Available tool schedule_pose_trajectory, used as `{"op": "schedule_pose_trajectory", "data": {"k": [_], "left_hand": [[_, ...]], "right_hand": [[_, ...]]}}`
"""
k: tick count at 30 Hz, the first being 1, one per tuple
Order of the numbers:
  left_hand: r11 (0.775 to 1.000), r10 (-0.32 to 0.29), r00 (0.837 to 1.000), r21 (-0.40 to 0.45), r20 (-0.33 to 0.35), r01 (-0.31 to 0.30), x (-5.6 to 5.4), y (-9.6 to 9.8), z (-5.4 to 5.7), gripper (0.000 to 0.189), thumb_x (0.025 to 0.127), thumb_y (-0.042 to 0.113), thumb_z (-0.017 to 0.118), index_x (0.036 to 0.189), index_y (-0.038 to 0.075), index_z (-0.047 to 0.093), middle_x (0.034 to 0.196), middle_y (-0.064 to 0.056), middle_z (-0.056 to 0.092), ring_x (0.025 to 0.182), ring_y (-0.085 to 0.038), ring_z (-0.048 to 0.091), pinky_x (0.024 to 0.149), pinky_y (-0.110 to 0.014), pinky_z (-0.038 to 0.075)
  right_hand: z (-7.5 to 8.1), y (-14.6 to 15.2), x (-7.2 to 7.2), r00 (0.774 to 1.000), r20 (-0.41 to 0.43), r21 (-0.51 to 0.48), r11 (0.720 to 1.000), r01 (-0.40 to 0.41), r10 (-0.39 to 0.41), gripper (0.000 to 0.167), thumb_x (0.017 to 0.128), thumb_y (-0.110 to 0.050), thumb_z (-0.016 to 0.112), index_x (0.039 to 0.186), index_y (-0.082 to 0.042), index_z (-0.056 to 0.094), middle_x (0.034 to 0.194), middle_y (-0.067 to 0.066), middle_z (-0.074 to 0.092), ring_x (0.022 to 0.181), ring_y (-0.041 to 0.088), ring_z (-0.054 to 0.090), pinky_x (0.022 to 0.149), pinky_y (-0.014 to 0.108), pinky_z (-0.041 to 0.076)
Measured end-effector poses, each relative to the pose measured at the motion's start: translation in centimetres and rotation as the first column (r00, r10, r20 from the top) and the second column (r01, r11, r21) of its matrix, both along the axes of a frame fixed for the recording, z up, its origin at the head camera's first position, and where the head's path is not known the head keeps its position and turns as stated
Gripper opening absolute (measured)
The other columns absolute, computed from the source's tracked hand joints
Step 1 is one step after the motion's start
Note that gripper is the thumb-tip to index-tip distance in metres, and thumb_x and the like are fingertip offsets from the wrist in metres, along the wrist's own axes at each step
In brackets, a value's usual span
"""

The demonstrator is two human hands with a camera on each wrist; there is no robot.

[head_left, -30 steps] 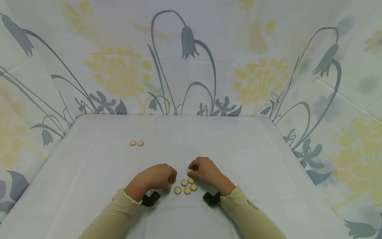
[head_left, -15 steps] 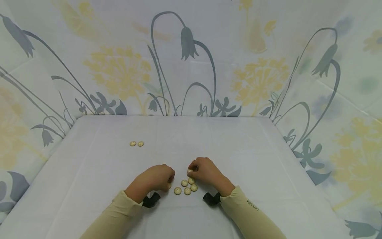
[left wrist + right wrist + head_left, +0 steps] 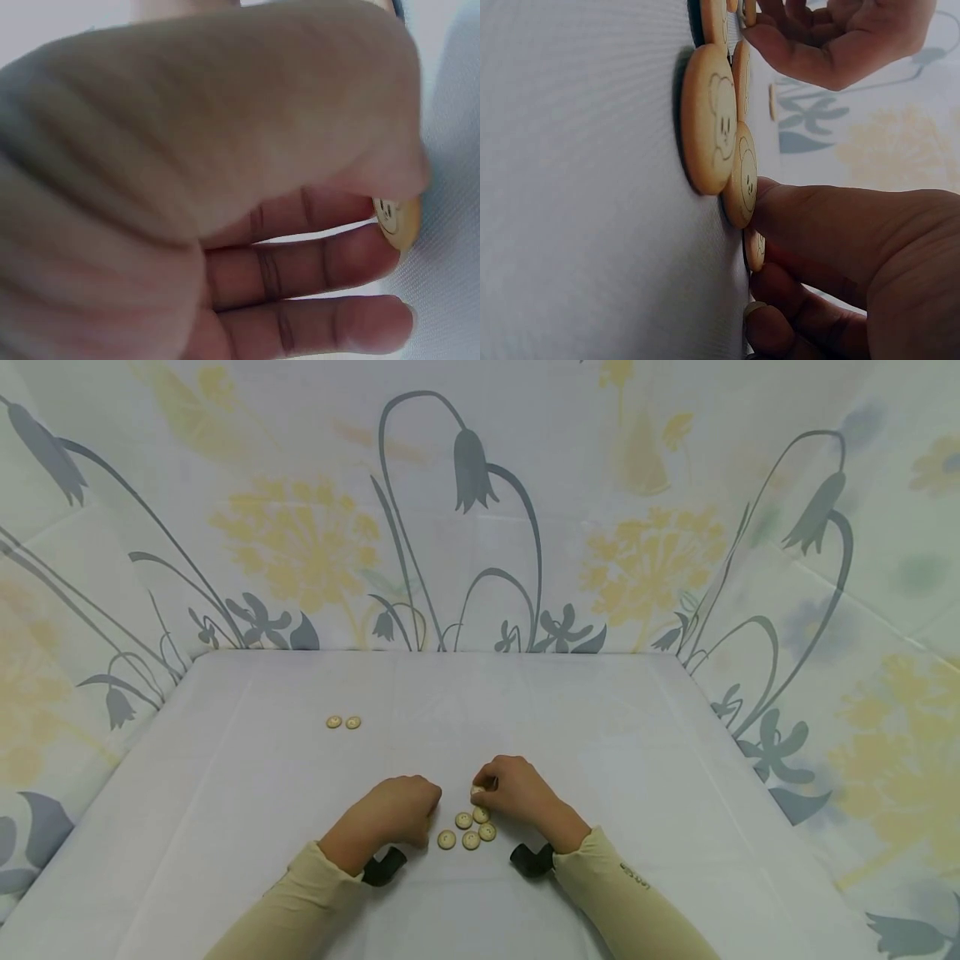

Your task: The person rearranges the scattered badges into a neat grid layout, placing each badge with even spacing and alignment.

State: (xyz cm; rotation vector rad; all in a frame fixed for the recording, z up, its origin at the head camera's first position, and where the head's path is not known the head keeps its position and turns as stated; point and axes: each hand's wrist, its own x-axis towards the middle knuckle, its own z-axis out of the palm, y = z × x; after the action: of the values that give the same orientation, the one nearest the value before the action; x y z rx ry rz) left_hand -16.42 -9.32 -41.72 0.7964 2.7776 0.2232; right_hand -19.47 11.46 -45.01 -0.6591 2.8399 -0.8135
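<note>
My left hand (image 3: 390, 810) pinches a round wooden button (image 3: 399, 223) with a printed bear face, close over the white cloth. The head view hides that button behind the hand. Just right of it, several matching buttons (image 3: 470, 840) lie face up in a loose cluster. At the cluster's far end my right hand (image 3: 521, 793) holds another button (image 3: 756, 249) between thumb and fingers, partly covered by them. In the right wrist view, a nearer button (image 3: 742, 180) lies right at the thumb, and the largest-looking button (image 3: 710, 120) overlaps it.
Two more buttons (image 3: 343, 722) lie side by side farther back on the left. A white cloth (image 3: 637, 735) covers the table. Behind and at both sides hang flower-patterned curtains (image 3: 480, 527). A black wrist mount (image 3: 384, 867) sits under each forearm.
The left hand has shifted and turned slightly, so the button in its fingers no longer shows in the head view. My right hand and the lying buttons have stayed in place.
</note>
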Motion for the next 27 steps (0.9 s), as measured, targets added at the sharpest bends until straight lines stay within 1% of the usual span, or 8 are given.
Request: {"op": "schedule_pose_trajectory", "data": {"k": [4,7,10,16,21,24,27], "left_hand": [[1.0,-0.008,1.0,0.019,0.003,0.008,-0.1,-0.1,0.0,0.024,0.069,0.009,0.074,0.067,0.016,0.051,0.062,0.005,0.048,0.058,-0.012,0.042,0.053,-0.029,0.036],[0.999,-0.005,1.0,0.039,0.013,0.004,-0.2,-0.3,0.3,0.023,0.069,0.009,0.073,0.067,0.016,0.051,0.062,0.005,0.049,0.057,-0.012,0.043,0.052,-0.029,0.036],[0.999,-0.005,1.0,0.052,0.023,0.003,-0.5,-0.4,0.5,0.02,0.069,0.009,0.072,0.067,0.016,0.054,0.062,0.006,0.05,0.057,-0.012,0.044,0.052,-0.029,0.036],[0.997,-0.005,1.0,0.073,0.006,0.005,-1.3,-0.9,0.4,0.009,0.072,0.013,0.069,0.07,0.017,0.061,0.065,0.008,0.053,0.06,-0.01,0.047,0.055,-0.029,0.04],[0.992,0.027,0.999,0.119,0.037,-0.031,-2.0,-1.4,0.4,0.005,0.075,0.015,0.069,0.077,0.016,0.065,0.07,0.008,0.056,0.066,-0.012,0.049,0.061,-0.032,0.043],[0.989,0.058,0.997,0.136,0.057,-0.065,-2.4,-1.7,0.5,0.008,0.076,0.017,0.07,0.083,0.016,0.067,0.075,0.008,0.059,0.069,-0.012,0.051,0.065,-0.033,0.044],[0.986,0.083,0.995,0.137,0.056,-0.09,-2.8,-1.9,0.6,0.011,0.077,0.021,0.07,0.087,0.018,0.069,0.08,0.008,0.062,0.072,-0.011,0.052,0.068,-0.033,0.046]], "right_hand": [[0.0,0.0,0.0,1.0,0.006,0.002,1.0,0.0,0.0,0.019,0.083,-0.025,0.074,0.095,-0.011,0.075,0.087,-0.003,0.068,0.077,0.008,0.057,0.069,0.026,0.047],[0.0,-0.1,-0.1,1.0,0.008,0.006,1.0,0.004,-0.004,0.019,0.083,-0.026,0.074,0.095,-0.011,0.075,0.087,-0.003,0.068,0.077,0.008,0.057,0.069,0.026,0.047],[0.0,0.0,-0.1,1.0,0.004,0.007,1.0,0.004,-0.004,0.019,0.083,-0.025,0.074,0.095,-0.011,0.075,0.087,-0.003,0.068,0.077,0.008,0.058,0.069,0.026,0.048],[-0.1,0.0,-0.1,1.0,-0.006,0.0,1.0,-0.004,0.004,0.017,0.082,-0.025,0.074,0.094,-0.012,0.076,0.086,-0.003,0.068,0.076,0.008,0.058,0.069,0.026,0.048],[-0.1,0.1,-0.2,1.0,0.0,-0.006,1.0,-0.006,0.006,0.016,0.082,-0.024,0.074,0.093,-0.013,0.076,0.086,-0.004,0.068,0.076,0.008,0.058,0.068,0.026,0.047],[-0.1,0.1,-0.2,1.0,0.0,-0.006,1.0,-0.007,0.007,0.016,0.082,-0.024,0.074,0.094,-0.013,0.076,0.086,-0.004,0.067,0.076,0.008,0.058,0.068,0.026,0.047],[-0.2,0.1,-0.3,1.0,0.001,-0.009,1.0,-0.005,0.005,0.017,0.082,-0.024,0.074,0.094,-0.012,0.076,0.086,-0.004,0.067,0.076,0.008,0.058,0.068,0.026,0.047]]}}
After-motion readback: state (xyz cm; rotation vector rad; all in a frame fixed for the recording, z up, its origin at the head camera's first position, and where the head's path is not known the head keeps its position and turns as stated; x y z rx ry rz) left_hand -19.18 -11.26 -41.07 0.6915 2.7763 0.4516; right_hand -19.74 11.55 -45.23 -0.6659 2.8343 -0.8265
